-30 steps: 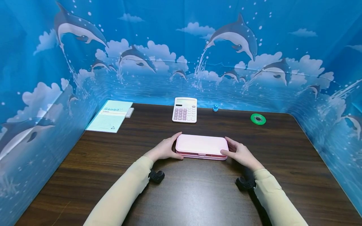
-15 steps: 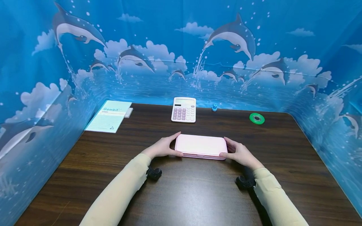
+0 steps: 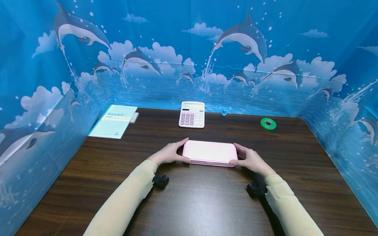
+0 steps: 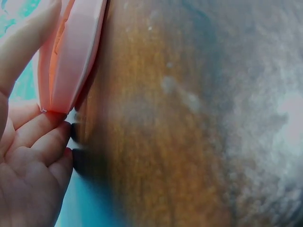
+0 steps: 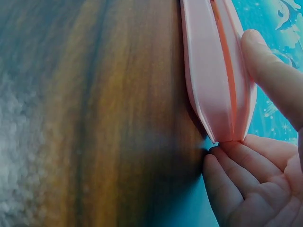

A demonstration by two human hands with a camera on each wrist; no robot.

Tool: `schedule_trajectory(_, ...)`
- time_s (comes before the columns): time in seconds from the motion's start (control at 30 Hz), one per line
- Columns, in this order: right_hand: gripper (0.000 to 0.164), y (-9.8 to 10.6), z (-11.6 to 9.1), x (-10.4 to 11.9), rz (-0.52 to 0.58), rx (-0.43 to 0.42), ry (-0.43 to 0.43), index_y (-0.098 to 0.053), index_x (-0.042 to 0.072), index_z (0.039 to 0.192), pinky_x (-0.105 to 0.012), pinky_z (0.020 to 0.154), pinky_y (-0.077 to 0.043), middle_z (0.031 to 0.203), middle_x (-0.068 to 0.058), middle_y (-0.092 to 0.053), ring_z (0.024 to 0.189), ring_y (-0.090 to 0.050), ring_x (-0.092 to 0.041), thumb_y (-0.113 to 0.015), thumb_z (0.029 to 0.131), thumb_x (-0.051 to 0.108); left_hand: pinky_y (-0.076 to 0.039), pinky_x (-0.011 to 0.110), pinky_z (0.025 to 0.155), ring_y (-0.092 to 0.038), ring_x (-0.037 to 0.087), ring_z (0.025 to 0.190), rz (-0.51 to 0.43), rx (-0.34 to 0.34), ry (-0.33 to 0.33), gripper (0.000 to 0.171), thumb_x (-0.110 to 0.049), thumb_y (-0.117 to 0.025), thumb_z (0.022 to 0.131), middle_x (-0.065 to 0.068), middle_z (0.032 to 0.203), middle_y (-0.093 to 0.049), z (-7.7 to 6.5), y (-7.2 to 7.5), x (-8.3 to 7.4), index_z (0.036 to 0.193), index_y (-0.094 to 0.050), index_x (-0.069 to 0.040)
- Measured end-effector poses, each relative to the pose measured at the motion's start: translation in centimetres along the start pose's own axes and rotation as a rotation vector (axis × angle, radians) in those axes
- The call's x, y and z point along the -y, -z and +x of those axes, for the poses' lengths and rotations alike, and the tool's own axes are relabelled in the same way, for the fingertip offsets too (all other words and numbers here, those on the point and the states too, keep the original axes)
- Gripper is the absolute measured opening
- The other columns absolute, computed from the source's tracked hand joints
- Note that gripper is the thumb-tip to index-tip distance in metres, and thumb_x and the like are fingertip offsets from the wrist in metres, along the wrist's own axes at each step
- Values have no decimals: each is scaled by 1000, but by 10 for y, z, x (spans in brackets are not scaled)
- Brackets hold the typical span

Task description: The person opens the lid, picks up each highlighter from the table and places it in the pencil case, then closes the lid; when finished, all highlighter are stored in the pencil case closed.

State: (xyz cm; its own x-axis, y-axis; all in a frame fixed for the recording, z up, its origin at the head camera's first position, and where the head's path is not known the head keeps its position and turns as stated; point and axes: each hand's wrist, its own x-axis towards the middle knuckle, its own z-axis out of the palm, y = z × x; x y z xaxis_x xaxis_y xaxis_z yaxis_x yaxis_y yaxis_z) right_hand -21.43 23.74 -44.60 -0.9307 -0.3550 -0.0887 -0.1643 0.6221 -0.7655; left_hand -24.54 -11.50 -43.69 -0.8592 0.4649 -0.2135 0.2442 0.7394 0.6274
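A flat pink pencil case (image 3: 209,151) lies lengthwise on the dark wooden table, its lid down over the base. At its left end my left hand (image 3: 169,153) grips it, thumb at the front corner and index finger at the back corner. My right hand (image 3: 252,160) holds the opposite end, with the thumb on the front edge. In the left wrist view, the fingers touch the end of the case (image 4: 73,61). An orange strip (image 5: 228,75) runs between lid and base in the right wrist view. The contents are hidden.
Behind the case stands a white calculator (image 3: 192,114). A pale green notepad (image 3: 109,123) at the back left partly covers a small white block (image 3: 134,118). A small blue object (image 3: 224,112) and a green ring-shaped disc (image 3: 268,124) sit near the back edge. Dolphin-print curtain (image 3: 189,65) encloses the table.
The gap along the case's front, with red showing in it a second ago, has narrowed as the lid came down. Both hands stay at the ends; the last half second shows almost no movement.
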Motion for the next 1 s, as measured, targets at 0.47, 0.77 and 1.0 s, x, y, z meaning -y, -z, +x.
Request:
schedule_trajectory(0.47, 95, -5, 2, 3, -3, -6, 22, -32, -2, 146, -45, 100, -40, 146, -22, -39, 130, -43, -35, -77, 76, 42, -28, 44, 111, -33, 26, 138, 42, 5, 29, 102, -54, -76, 72, 9, 153, -32, -4, 5, -2, 152, -23, -21)
schedule_trajectory(0.77, 97, -7, 2, 5, -65, -16, 30, -33, -2, 145, -46, 99, -42, 145, -22, -41, 129, -45, -35, -77, 74, 46, -30, 44, 110, -36, 27, 137, 96, 6, 48, 103, -50, -77, 73, 12, 151, -34, -5, 4, -6, 153, -20, -18)
schedule_trajectory(1.0, 97, -12, 3, 6, -70, -24, 16, -32, -1, 147, -47, 100, -40, 146, -21, -40, 131, -43, -35, -77, 74, 46, -29, 44, 111, -34, 27, 138, 106, 16, 60, 105, -52, -75, 75, 12, 153, -31, -6, 3, -4, 154, -15, -17)
